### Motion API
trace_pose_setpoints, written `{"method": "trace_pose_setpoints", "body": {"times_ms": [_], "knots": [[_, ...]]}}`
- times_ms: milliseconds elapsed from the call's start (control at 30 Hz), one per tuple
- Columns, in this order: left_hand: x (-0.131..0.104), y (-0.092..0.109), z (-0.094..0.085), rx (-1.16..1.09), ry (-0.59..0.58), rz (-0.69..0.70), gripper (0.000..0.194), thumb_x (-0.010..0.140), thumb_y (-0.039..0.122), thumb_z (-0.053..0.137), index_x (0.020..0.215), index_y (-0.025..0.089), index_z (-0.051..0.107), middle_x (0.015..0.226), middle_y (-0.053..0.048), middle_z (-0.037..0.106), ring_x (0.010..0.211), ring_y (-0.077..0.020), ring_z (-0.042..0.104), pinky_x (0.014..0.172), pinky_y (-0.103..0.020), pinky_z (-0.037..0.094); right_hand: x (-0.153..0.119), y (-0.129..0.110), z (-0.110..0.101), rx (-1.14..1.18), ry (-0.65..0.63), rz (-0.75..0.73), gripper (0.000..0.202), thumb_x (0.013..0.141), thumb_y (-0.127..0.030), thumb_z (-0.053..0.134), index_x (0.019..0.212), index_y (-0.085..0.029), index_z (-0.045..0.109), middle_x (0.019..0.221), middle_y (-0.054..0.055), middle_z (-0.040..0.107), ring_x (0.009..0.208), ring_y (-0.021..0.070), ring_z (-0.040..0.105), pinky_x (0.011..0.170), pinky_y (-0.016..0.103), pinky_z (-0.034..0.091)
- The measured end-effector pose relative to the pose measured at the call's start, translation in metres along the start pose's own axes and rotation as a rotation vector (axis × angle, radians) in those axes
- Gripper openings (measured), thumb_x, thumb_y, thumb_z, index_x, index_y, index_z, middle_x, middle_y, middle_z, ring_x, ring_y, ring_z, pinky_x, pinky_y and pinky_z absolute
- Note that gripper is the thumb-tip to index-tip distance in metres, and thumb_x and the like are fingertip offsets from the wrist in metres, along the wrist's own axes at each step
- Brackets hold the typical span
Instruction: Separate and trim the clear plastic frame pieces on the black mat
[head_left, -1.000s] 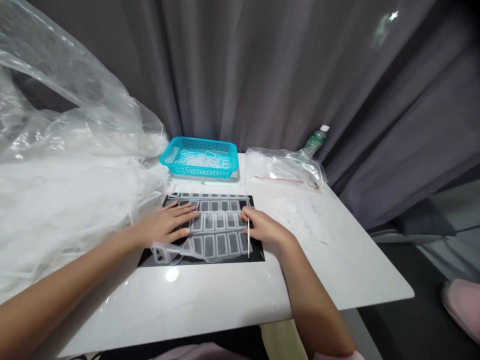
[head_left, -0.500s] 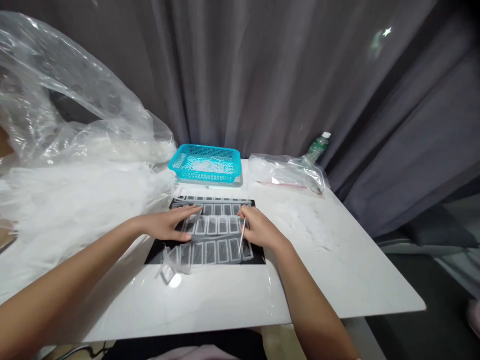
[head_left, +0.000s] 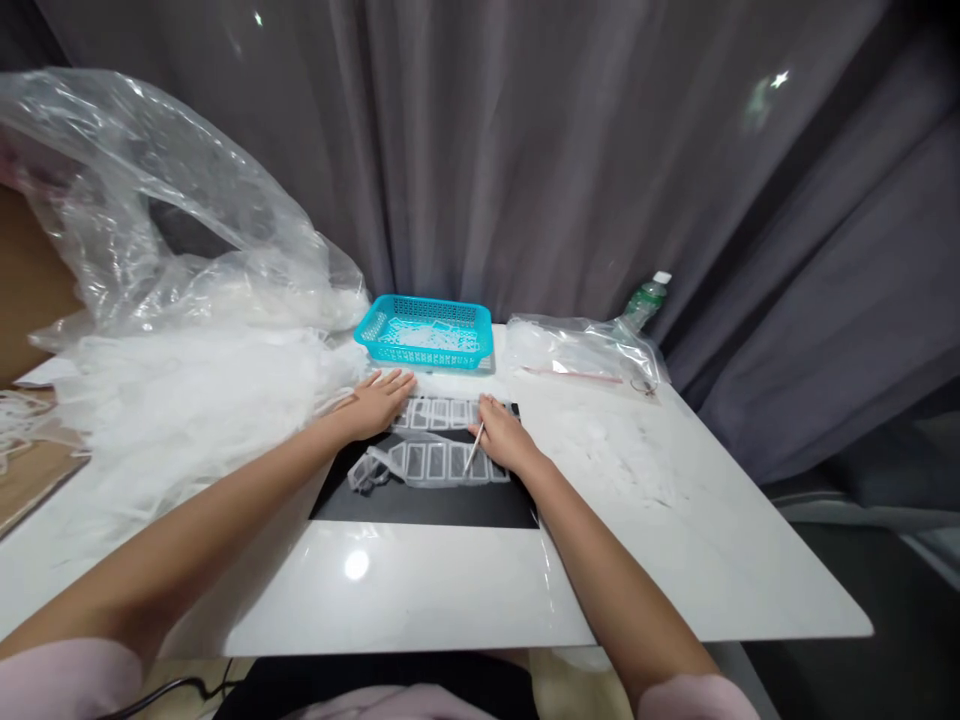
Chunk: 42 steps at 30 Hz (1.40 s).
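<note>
My left hand point(head_left: 381, 402) lies flat with fingers spread over the upper left part of the black mat point(head_left: 427, 508). A thin white stick point(head_left: 474, 448) is held in my right hand point(head_left: 501, 432), at the mat's right side, its tip pointing down toward me. Between my hands runs a row of clear rectangular frames point(head_left: 441, 413). Below it, a second row of frames in clear film point(head_left: 437, 462) crosses the mat, its left end crumpled. My palms hide parts of the upper row.
Behind the mat stands a blue basket point(head_left: 427, 357) with small white pieces. White stringy material point(head_left: 202, 400) and a big clear plastic bag point(head_left: 247, 200) fill the left. A flat plastic bag point(head_left: 570, 350) and a green bottle point(head_left: 646, 300) are at the back right.
Both hands have moved away from me, and the rows of frames have slid up the mat, baring its lower part. My left hand has shifted furthest. The view has shifted slightly.
</note>
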<state>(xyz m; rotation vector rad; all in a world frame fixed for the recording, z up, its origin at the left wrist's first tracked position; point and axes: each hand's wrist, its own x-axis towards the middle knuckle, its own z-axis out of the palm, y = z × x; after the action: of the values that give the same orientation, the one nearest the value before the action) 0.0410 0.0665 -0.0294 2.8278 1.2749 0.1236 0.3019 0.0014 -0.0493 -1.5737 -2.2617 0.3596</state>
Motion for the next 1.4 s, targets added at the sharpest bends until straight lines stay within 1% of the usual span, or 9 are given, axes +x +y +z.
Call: {"method": "trace_pose_setpoints", "body": {"times_ms": [200,367,467,667,800,933,1033,1167,1400], "knots": [[-0.051,0.022,-0.028,-0.089,0.158,-0.014,0.049,0.096,0.044,0.032,0.129,0.012,0.05,0.129,-0.015,0.055,0.118,-0.0274,0.052,0.099,-0.039,0.04,-0.032,-0.015,-0.021,0.143,0.054,-0.151,0.051,0.09,-0.027,0.051,0.136,-0.01,0.035,0.114,0.018,0.06,0.132,0.0296,0.038,0.104,0.046,0.037],[-0.11,0.026,-0.013,-0.184,0.083,-0.001,0.064,0.082,0.056,0.056,0.133,0.017,0.049,0.125,-0.014,0.059,0.108,-0.0306,0.059,0.087,-0.037,0.049,-0.077,-0.018,-0.018,0.269,-0.1,-0.214,0.03,0.088,-0.029,0.054,0.117,-0.021,0.05,0.115,0.014,0.059,0.123,0.029,0.049,0.094,0.046,0.046],[-0.116,0.021,-0.003,-0.161,0.162,0.093,0.035,0.094,0.036,0.042,0.118,0.021,0.063,0.113,-0.01,0.066,0.102,-0.0247,0.062,0.088,-0.036,0.048,-0.081,-0.014,-0.01,0.284,-0.065,-0.198,0.015,0.091,-0.022,0.047,0.104,-0.023,0.053,0.107,0.012,0.062,0.122,0.0275,0.049,0.095,0.047,0.045],[-0.118,-0.007,-0.015,0.018,0.253,0.224,0.036,0.097,0.021,0.035,0.12,0.03,0.061,0.127,-0.004,0.06,0.116,-0.0249,0.054,0.097,-0.043,0.041,-0.084,-0.018,-0.012,0.373,-0.074,-0.218,0.017,0.093,-0.021,0.039,0.079,-0.025,0.047,0.102,0.009,0.064,0.117,0.0239,0.054,0.089,0.04,0.047],[-0.126,-0.009,-0.02,0.06,0.347,0.236,0.033,0.092,0.015,0.038,0.109,0.022,0.065,0.129,-0.008,0.058,0.115,-0.0255,0.053,0.094,-0.041,0.043,-0.089,-0.017,-0.016,0.429,-0.087,-0.116,0.016,0.093,-0.034,0.045,0.081,-0.024,0.045,0.111,0.009,0.063,0.113,0.0241,0.055,0.088,0.039,0.045],[-0.118,0.027,-0.02,-0.067,0.339,0.239,0.027,0.089,0.016,0.041,0.093,0.018,0.067,0.113,-0.01,0.064,0.1,-0.0231,0.059,0.084,-0.037,0.048,-0.09,-0.006,-0.019,0.666,0.042,0.05,0.026,0.096,-0.047,0.033,0.111,-0.026,0.036,0.099,0.006,0.065,0.089,0.0196,0.061,0.081,0.036,0.046],[-0.099,0.068,-0.017,-0.126,0.15,0.324,0.032,0.093,0.031,0.045,0.12,0.023,0.06,0.13,-0.01,0.055,0.114,-0.0267,0.053,0.095,-0.042,0.043,-0.094,-0.001,-0.023,0.788,0.064,0.078,0.033,0.094,-0.054,0.031,0.11,-0.025,0.035,0.084,0.003,0.063,0.076,0.0172,0.059,0.073,0.032,0.045],[-0.065,0.108,-0.003,-0.148,0.031,0.435,0.061,0.089,0.058,0.044,0.143,0.03,0.036,0.151,-0.01,0.03,0.136,-0.0364,0.028,0.108,-0.055,0.024,-0.1,0.0,-0.031,0.681,-0.104,0.161,0.023,0.092,-0.046,0.046,0.098,-0.023,0.045,0.084,0.001,0.065,0.078,0.0167,0.059,0.072,0.03,0.044],[-0.036,0.111,0.021,-0.217,-0.043,0.508,0.059,0.091,0.06,0.038,0.145,0.035,0.03,0.154,-0.008,0.02,0.138,-0.0365,0.023,0.109,-0.06,0.014,-0.098,0.005,-0.036,0.496,-0.14,0.006,0.009,0.087,-0.028,0.056,0.085,-0.02,0.06,0.099,0.004,0.06,0.087,0.015,0.058,0.076,0.027,0.045]]}}
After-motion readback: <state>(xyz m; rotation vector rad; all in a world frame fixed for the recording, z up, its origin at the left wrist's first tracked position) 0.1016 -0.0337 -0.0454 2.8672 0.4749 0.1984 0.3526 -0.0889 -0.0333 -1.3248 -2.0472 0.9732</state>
